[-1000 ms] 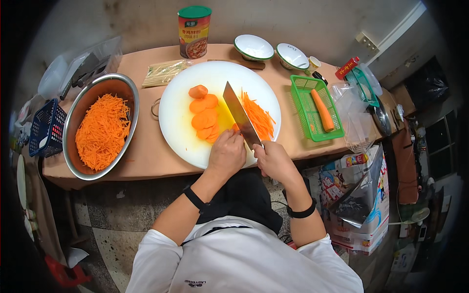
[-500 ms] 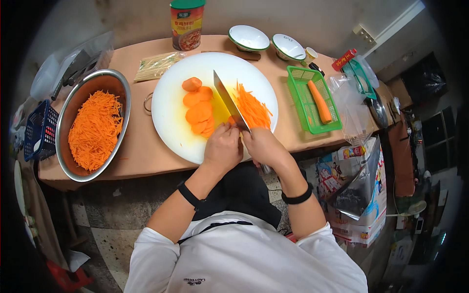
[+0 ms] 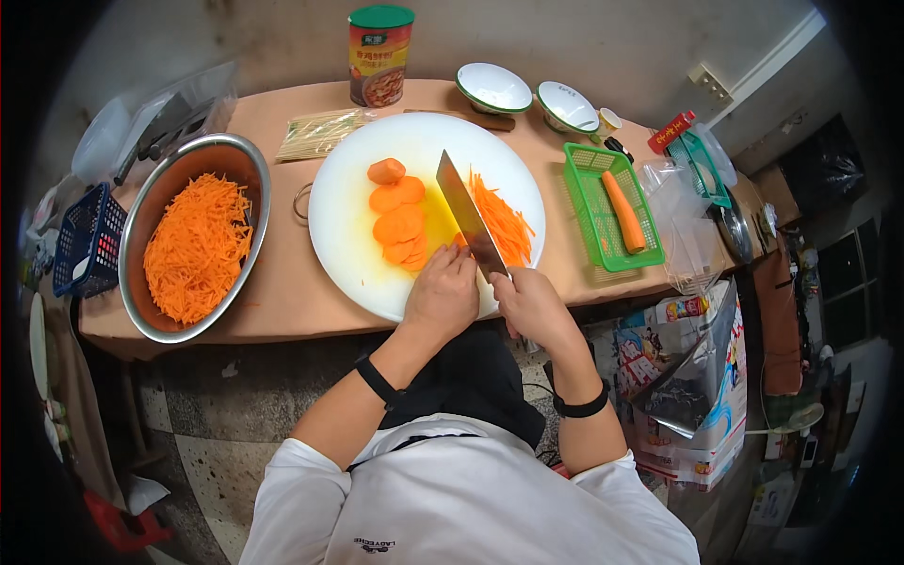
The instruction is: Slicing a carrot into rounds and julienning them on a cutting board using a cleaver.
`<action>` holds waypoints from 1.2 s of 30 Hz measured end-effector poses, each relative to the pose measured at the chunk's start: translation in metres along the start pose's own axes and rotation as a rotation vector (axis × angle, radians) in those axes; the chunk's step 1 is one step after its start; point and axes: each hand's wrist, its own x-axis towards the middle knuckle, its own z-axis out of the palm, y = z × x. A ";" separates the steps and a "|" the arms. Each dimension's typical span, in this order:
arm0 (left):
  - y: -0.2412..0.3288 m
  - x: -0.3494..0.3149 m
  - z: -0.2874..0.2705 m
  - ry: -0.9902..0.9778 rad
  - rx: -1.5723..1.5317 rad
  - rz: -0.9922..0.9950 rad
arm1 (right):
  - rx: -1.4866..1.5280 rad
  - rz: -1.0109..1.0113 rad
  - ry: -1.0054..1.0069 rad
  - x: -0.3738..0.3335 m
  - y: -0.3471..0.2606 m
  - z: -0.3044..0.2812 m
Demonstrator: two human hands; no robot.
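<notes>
My right hand (image 3: pixel 532 307) grips the handle of a broad kitchen knife (image 3: pixel 473 217). Its blade points away from me over a round white cutting board (image 3: pixel 344 250). Just left of the blade, my left hand (image 3: pixel 443 290) has its fingers curled and pressed down on carrot slices (image 3: pixel 460 240), mostly hidden beneath the fingertips. Overlapping round carrot slices (image 3: pixel 398 223) lie left of the knife, with a carrot stub (image 3: pixel 386 170) at their far end. Against the blade's right side is a heap of carrot shreds (image 3: pixel 507 224).
At left stands a steel bowl (image 3: pixel 261 221) of shredded carrot, beside a dark blue basket (image 3: pixel 89 235). A green basket (image 3: pixel 586 209) at right holds a peeled carrot (image 3: pixel 621 212). Behind the board are skewers (image 3: pixel 320 135), a tall can (image 3: pixel 379 56) and two white bowls (image 3: pixel 494 87).
The whole view has shifted slightly, so the table things sit further right and lower. The knife is a little further right over the board, away from the round slices. Both hands keep their holds.
</notes>
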 end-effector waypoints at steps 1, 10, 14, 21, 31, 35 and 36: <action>-0.001 -0.001 0.000 -0.007 -0.006 -0.003 | 0.001 0.001 0.001 -0.002 -0.001 -0.001; -0.002 -0.002 0.001 0.008 -0.038 0.003 | -0.004 0.034 -0.109 0.000 0.000 -0.006; -0.003 0.000 -0.001 0.019 -0.048 0.012 | -0.009 0.028 -0.099 0.018 -0.004 0.000; -0.004 0.000 0.002 -0.007 -0.065 -0.011 | 0.013 0.017 0.042 0.021 -0.001 0.000; 0.001 0.002 0.000 0.076 -0.050 -0.018 | 0.024 0.031 -0.005 -0.010 0.000 -0.004; -0.002 0.000 0.001 0.072 -0.060 -0.022 | -0.005 0.062 -0.030 -0.017 -0.002 0.001; -0.002 0.000 0.001 0.072 -0.061 -0.024 | -0.041 0.054 -0.022 -0.018 -0.003 0.001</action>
